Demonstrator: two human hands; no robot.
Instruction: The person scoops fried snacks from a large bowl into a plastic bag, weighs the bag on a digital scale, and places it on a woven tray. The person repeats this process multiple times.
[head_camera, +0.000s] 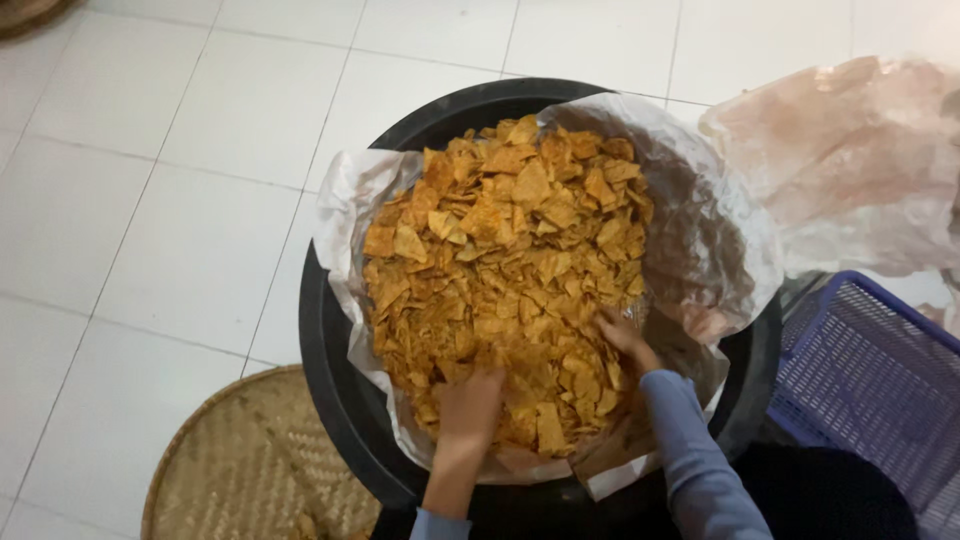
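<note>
Orange seasoned chips (505, 270) filled a black tub (325, 350) lined with crumpled white paper (345, 195), heaped toward the tub's left and near sides. Left hand (468, 402) was dug into the chips at the near edge, fingers buried, so curl could not be told. Right hand (622, 335) pressed into the pile by the near-right edge, fingers partly spread, blue sleeve (690, 450) behind. Woven bamboo tray (245, 465) lay on white tiled floor (150, 200) just beside the tub. Purple plastic basket (870, 385) sat right, greasy paper sheet (850, 160) beyond it.
</note>
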